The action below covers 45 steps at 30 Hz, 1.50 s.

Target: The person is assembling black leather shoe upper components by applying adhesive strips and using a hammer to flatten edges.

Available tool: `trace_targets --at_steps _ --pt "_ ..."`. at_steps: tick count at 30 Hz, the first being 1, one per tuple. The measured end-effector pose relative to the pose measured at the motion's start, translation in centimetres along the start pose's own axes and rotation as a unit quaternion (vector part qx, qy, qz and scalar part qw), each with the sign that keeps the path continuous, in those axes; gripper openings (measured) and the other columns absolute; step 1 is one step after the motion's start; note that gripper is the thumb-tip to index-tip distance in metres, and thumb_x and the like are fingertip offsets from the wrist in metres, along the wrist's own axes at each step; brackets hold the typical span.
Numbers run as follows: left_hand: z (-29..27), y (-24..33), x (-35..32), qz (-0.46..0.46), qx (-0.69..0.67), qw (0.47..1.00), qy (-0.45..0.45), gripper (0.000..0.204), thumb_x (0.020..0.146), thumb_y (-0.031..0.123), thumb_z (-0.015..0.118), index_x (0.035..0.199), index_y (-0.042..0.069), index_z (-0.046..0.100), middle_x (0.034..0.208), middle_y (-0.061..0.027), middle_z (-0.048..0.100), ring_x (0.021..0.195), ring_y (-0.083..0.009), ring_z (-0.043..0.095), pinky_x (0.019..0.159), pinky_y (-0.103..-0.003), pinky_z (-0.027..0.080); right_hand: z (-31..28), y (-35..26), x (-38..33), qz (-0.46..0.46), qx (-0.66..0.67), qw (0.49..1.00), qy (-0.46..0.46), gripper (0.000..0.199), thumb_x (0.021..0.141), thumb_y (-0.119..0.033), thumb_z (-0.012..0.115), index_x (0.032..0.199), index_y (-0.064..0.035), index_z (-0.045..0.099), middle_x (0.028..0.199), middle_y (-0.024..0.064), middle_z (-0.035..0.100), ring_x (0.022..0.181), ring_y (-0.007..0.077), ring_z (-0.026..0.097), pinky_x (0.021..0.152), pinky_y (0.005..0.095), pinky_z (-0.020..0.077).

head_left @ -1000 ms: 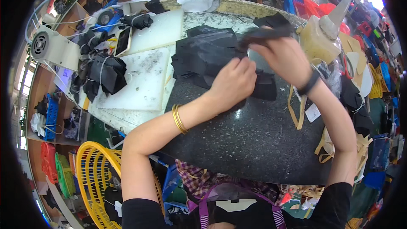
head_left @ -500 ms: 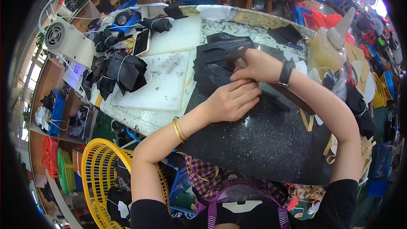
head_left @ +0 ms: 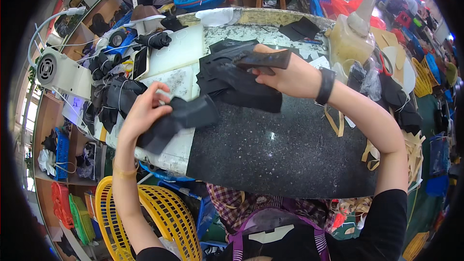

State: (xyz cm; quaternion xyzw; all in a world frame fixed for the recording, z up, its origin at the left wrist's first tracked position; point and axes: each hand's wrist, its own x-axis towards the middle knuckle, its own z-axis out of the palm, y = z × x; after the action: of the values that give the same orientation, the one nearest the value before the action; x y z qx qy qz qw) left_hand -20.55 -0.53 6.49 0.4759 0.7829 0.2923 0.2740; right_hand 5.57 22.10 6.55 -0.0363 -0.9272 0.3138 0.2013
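My left hand (head_left: 147,108), out to the left over the white boards, has its fingers curled around a folded black leather piece (head_left: 193,116), blurred by motion. Some of its fingers are hidden. In my right hand (head_left: 285,72) is a hammer with a dark metal head (head_left: 266,60); the handle is out of sight behind the hand and forearm. Just under the right fingertips lies a pile of black leather pieces (head_left: 241,89), partly over the far left edge of the speckled black work mat (head_left: 275,159).
A yellow basket (head_left: 166,203) stands below the table at lower left. White cutting boards (head_left: 181,50) lie left of the pile, beside tied black bundles (head_left: 118,96), a phone (head_left: 140,63) and a beige machine (head_left: 63,72). A glue bottle (head_left: 355,38) stands at far right.
My left hand has swung left, away from the right hand, taking a black piece with it. The hammer head has turned sideways in my right hand. The whole view has shifted slightly.
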Motion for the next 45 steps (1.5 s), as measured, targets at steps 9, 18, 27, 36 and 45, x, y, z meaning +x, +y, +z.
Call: trace_targets --at_steps 9,18,27,36,45 --pt "10.6 9.0 0.0 0.129 -0.242 0.936 -0.221 0.05 0.075 0.005 0.073 0.121 -0.002 0.054 0.1 -0.0071 0.066 0.09 -0.0108 0.059 0.084 -0.025 0.045 -1.8 -6.5 -6.6 -0.002 -0.05 0.998 -0.029 0.025 0.079 -0.011 0.067 0.1 -0.0034 0.057 0.08 0.0147 0.061 0.073 0.0352 0.06 0.064 0.0392 0.0462" --pt "16.8 5.2 -5.9 0.209 0.146 0.952 -0.167 0.023 0.078 0.018 0.072 0.092 0.003 0.064 0.078 -0.0043 0.061 0.071 -0.0183 0.056 0.067 -0.032 0.04 -1.9 -8.1 -13.7 0.114 -0.035 0.989 -0.093 0.02 0.078 -0.017 0.071 0.092 -0.0047 0.064 0.078 0.0098 0.062 0.062 0.0255 0.061 0.053 0.0336 0.0465" --pt "19.7 5.8 -3.5 0.364 0.07 0.916 -0.151 0.027 0.078 0.011 0.065 0.103 0.003 0.062 0.092 -0.0073 0.06 0.085 -0.0246 0.056 0.074 -0.035 0.043 0.5 -7.3 -15.2 0.123 -0.029 0.972 -0.2 0.025 0.074 -0.012 0.063 0.096 -0.0025 0.053 0.072 0.0115 0.052 0.063 0.0296 0.059 0.052 0.0372 0.047" --pt "20.8 4.7 -4.5 0.498 0.096 0.862 -0.024 0.036 0.063 0.012 0.062 0.098 0.004 0.067 0.094 -0.0041 0.059 0.082 -0.0213 0.058 0.064 -0.031 0.051 -0.2 -6.8 -14.6 0.203 -0.048 0.964 -0.164 0.018 0.07 -0.007 0.065 0.083 -0.0066 0.053 0.067 0.0091 0.053 0.058 0.0285 0.059 0.05 0.0369 0.0455" --pt "19.0 4.6 -4.2 0.397 -0.003 0.907 -0.139 0.029 0.064 0.003 0.063 0.092 -0.002 0.065 0.091 -0.0088 0.057 0.081 -0.0244 0.059 0.063 -0.032 0.051 -0.8 -7.7 -12.6 0.228 -0.147 0.921 -0.28 0.023 0.068 -0.018 0.064 0.086 -0.0057 0.056 0.077 0.0119 0.053 0.076 0.0333 0.057 0.068 0.0399 0.0402"
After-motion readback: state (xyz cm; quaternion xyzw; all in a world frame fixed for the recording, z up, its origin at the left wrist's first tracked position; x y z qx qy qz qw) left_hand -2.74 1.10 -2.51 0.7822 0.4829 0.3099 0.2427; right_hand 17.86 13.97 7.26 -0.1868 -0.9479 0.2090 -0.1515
